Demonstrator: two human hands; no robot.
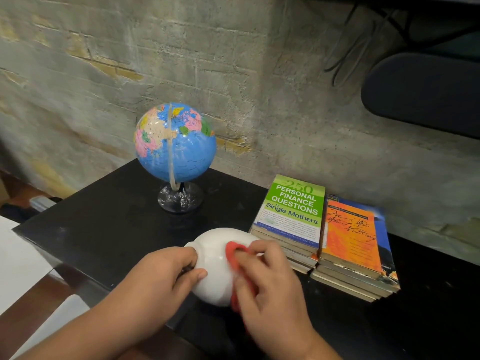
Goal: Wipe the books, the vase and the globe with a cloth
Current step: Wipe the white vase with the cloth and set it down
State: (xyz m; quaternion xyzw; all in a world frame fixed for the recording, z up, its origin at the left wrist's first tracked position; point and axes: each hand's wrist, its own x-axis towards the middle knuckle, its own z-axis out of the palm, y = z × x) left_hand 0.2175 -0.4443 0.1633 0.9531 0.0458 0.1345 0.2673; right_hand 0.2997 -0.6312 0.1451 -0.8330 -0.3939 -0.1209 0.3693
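A white vase (215, 266) lies tilted on its side above the front of the black table (109, 224). My left hand (166, 276) grips its neck end, thumb and fingers curled round it. My right hand (267, 279) presses a red cloth (235, 253) against the vase's round body, fingers curled over the cloth. A blue globe (176, 141) on a dark round stand sits at the back of the table. Two stacks of books (324, 235) lie at the right, a green-covered one on top of the left stack, an orange one on the right.
A rough brick wall (233, 61) runs behind the table. A dark padded chair part (426, 92) hangs at the upper right. White surfaces (18, 261) lie to the left of the table edge.
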